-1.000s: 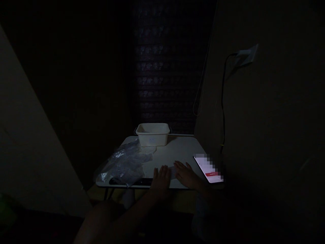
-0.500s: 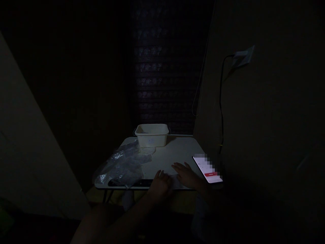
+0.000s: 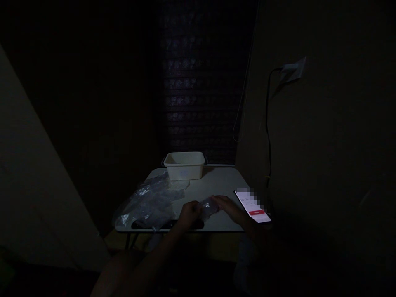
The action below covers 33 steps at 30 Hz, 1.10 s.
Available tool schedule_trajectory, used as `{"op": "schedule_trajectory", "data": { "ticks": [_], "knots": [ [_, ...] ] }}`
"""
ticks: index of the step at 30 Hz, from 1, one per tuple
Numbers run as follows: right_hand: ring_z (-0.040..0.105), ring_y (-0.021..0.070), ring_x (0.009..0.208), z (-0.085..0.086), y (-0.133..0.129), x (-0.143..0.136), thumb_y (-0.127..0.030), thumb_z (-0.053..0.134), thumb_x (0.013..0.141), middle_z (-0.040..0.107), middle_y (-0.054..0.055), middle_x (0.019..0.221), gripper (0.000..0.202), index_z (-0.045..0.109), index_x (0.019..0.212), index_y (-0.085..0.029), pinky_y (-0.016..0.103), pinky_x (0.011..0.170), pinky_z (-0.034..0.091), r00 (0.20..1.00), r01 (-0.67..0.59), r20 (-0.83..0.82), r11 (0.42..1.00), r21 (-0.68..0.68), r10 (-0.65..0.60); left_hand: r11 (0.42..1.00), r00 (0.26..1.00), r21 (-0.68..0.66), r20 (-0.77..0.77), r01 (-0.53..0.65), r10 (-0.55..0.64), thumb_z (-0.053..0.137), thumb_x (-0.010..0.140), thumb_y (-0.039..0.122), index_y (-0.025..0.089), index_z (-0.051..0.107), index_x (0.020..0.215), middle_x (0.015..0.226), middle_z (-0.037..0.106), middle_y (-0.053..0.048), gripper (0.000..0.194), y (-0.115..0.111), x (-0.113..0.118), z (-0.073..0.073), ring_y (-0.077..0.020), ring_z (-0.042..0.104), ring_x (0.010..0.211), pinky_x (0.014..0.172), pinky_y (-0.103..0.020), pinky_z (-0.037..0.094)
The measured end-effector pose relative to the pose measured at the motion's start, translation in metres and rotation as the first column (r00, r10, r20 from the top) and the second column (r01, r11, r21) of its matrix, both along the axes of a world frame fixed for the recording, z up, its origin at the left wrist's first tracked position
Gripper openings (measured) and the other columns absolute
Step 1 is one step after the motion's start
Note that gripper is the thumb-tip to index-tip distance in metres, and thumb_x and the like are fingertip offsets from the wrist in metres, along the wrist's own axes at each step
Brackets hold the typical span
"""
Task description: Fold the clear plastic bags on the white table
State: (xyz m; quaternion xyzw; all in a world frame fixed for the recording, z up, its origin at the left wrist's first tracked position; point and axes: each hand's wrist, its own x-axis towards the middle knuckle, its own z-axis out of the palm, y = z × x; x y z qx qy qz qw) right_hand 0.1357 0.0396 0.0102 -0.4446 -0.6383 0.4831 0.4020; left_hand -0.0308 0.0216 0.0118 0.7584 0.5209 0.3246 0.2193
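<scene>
At the far left, a pale slanted panel (image 3: 40, 165) stands out from the darkness. To its right, a heap of clear plastic bags (image 3: 150, 202) lies crumpled along the left side of a small white table (image 3: 222, 177), spilling toward the near edge and partly covering a long dark slot (image 3: 136, 225) there. Behind the heap, near the back edge, sits a white tub (image 3: 185, 171) with a faint mark on its front; its contents are too dim to make out. A dark blind (image 3: 182, 84) hangs behind the table.

In front of the tub, near the table's close edge, the left hand (image 3: 187, 215) is curled, its thumb and fingers pinching the left end of a small plastic bag (image 3: 208, 207). The bag sits between the two hands, over the near part of the table, catching a little light. The right hand (image 3: 229, 207) reaches in from the other side, fingers pressed together, tips at the bag's far right corner; whether they grip it, I cannot tell.

Just beyond the right forearm, a lit phone (image 3: 251, 205) lies at the table's right side, a red bar low on its screen. Farther right, a black cord (image 3: 267, 123) hangs from a wall outlet (image 3: 293, 69).
</scene>
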Motion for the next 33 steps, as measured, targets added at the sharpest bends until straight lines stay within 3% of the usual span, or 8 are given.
{"op": "schedule_trajectory", "data": {
  "ticks": [5, 8, 11, 15, 18, 22, 27, 33],
  "knots": [
    [0.050, 0.0117, 0.057, 0.000, -0.005, -0.005, -0.025, 0.046, 0.060, 0.055, 0.000, 0.062, 0.017, 0.053, 0.068, -0.013, 0.023, 0.051, 0.038, 0.992, -0.033, 0.126, 0.999, 0.041, 0.028, 0.995, 0.984, -0.069, 0.156, -0.069, 0.079, 0.038, 0.065, 0.023, 0.011, 0.048, 0.085, 0.069, 0.056, -0.002, 0.026, 0.013, 0.004, -0.012, -0.0111, 0.051, 0.062, 0.054, -0.020, 0.039],
    [0.051, 0.0125, 0.060, -0.003, -0.007, -0.004, -0.020, 0.035, 0.065, 0.056, 0.003, 0.066, 0.021, 0.053, 0.070, -0.013, 0.024, 0.054, 0.039, 0.905, 0.027, 0.422, 0.997, 0.077, -0.057, 0.987, 0.979, -0.012, 0.128, -0.158, 0.158, 0.032, 0.069, 0.025, 0.010, 0.035, 0.103, 0.087, 0.054, -0.007, 0.037, 0.014, 0.006, -0.011, -0.0121, 0.050, 0.073, 0.061, -0.023, 0.040],
    [0.049, 0.0177, 0.078, -0.004, -0.010, 0.003, -0.019, 0.035, 0.064, 0.055, 0.008, 0.082, 0.024, 0.053, 0.079, -0.013, 0.030, 0.068, 0.035, 0.744, 0.033, 0.641, 0.968, 0.248, -0.190, 0.985, 0.984, 0.092, -0.086, -0.147, 0.155, 0.031, 0.068, 0.023, 0.009, 0.032, 0.107, 0.104, 0.044, -0.011, 0.041, 0.006, 0.007, -0.007, -0.0149, 0.043, 0.091, 0.074, -0.026, 0.035],
    [0.030, 0.0171, 0.103, -0.007, -0.018, 0.010, -0.016, 0.038, 0.061, 0.037, 0.008, 0.112, 0.044, 0.040, 0.105, -0.015, 0.029, 0.084, 0.023, 0.598, -0.233, 0.769, 0.871, 0.433, -0.223, 0.977, 0.892, 0.173, -0.451, 0.125, -0.034, 0.039, 0.063, 0.032, 0.011, 0.029, 0.111, 0.115, 0.034, -0.011, 0.053, -0.015, 0.016, -0.008, -0.0195, 0.029, 0.104, 0.085, -0.032, 0.022],
    [0.014, 0.0167, 0.111, -0.012, -0.023, 0.008, -0.022, 0.042, 0.059, 0.020, 0.008, 0.123, 0.060, 0.024, 0.116, -0.014, 0.031, 0.088, 0.014, 0.516, -0.399, 0.849, 0.847, 0.352, -0.110, 0.964, 0.788, 0.161, -0.612, 0.211, -0.070, 0.039, 0.060, 0.044, 0.006, 0.017, 0.117, 0.121, 0.022, -0.015, 0.071, -0.030, 0.024, -0.015, -0.0255, 0.014, 0.110, 0.088, -0.040, 0.011],
    [0.002, 0.0188, 0.113, -0.016, -0.030, 0.002, -0.036, 0.045, 0.058, 0.009, 0.011, 0.125, 0.075, 0.010, 0.119, -0.010, 0.039, 0.089, 0.006, 0.438, -0.451, 0.898, 0.856, 0.253, -0.034, 0.968, 0.676, 0.108, -0.733, 0.227, -0.077, 0.034, 0.061, 0.047, 0.003, 0.013, 0.117, 0.123, 0.013, -0.017, 0.075, -0.034, 0.031, -0.021, -0.0277, 0.003, 0.111, 0.087, -0.045, 0.005],
    [0.001, 0.0204, 0.112, -0.017, -0.031, 0.002, -0.053, 0.040, 0.058, 0.010, 0.013, 0.125, 0.082, 0.007, 0.119, -0.009, 0.043, 0.087, 0.001, 0.426, -0.507, 0.905, 0.826, 0.247, -0.009, 0.984, 0.640, 0.085, -0.767, 0.158, -0.037, 0.038, 0.062, 0.039, 0.001, 0.016, 0.116, 0.122, 0.015, -0.019, 0.070, -0.027, 0.034, -0.025, -0.0286, 0.006, 0.111, 0.087, -0.046, 0.006],
    [0.003, 0.0209, 0.112, -0.021, -0.031, 0.003, -0.055, 0.036, 0.060, 0.010, 0.013, 0.125, 0.080, 0.007, 0.120, -0.010, 0.044, 0.087, 0.000, 0.415, -0.505, 0.909, 0.824, 0.257, -0.029, 0.983, 0.641, 0.080, -0.766, 0.162, -0.043, 0.040, 0.063, 0.038, 0.002, 0.017, 0.116, 0.122, 0.016, -0.018, 0.068, -0.026, 0.034, -0.028, -0.0285, 0.007, 0.111, 0.086, -0.047, 0.008]
  ]
}}
